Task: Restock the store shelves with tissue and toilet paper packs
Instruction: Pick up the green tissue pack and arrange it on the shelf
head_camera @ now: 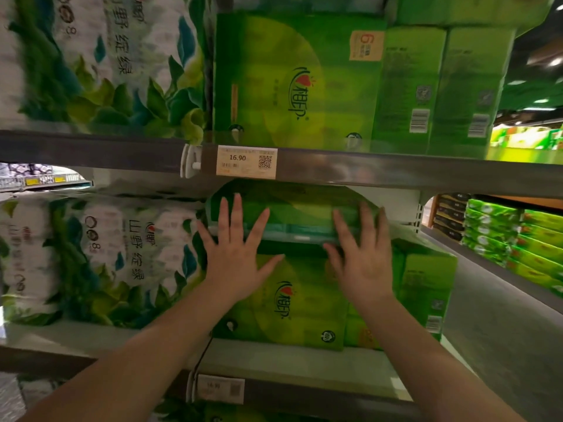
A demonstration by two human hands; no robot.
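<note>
Two green tissue packs sit stacked in the middle shelf bay, straight ahead of the viewer. An upper green pack (292, 214) lies on its side across the top of a lower green pack (283, 300), filling most of the gap under the shelf rail above. Its long axis runs left to right, parallel to the shelf edge, and its near face sits slightly farther back than the face of the pack below.

Both hands are flat against this stack with fingers spread wide and straight, pinching nothing. On the left hand (234, 257) the fingertips reach up onto the upper pack while the palm rests on the top front of the lower pack. On the right hand (362, 263) the fingers lie over the right half of the upper pack. The pack lies directly beyond both palms, between them, with neither hand clearly nearer, so a push would likely send it straight back into the shelf.

To the left in the same bay stands a white-and-green toilet paper pack (91, 257), just beside the stack. To the right, more green packs (426, 287) stand touching the lower pack. Above, the shelf rail (396, 169) carries a price tag (246, 162) reading 16.90, and the shelf over it holds more green tissue boxes (298, 77). Motion blur softens the edges.
</note>
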